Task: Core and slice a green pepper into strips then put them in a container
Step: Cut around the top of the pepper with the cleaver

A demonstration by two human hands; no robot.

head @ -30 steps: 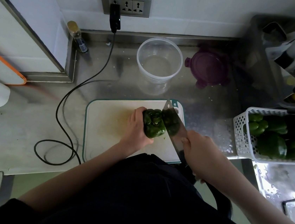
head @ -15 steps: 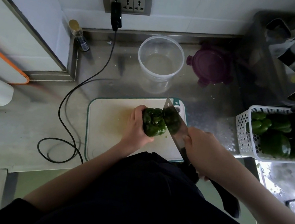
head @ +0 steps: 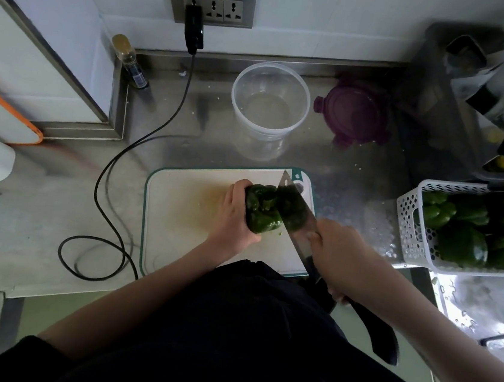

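I am looking at a kitchen: a steel tabletop [head: 51, 230] with a raised back edge, a cutting board [head: 186, 202] and a cleaver [head: 298, 227] on it. A basket [head: 408, 240] of green peppers [head: 460, 249] stands right, a tub [head: 269, 108] and purple lid [head: 355, 111] behind, and wall sockets [head: 212, 5] above.

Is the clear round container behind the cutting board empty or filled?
Empty: the clear container shows its bare bottom, no pepper strips inside.
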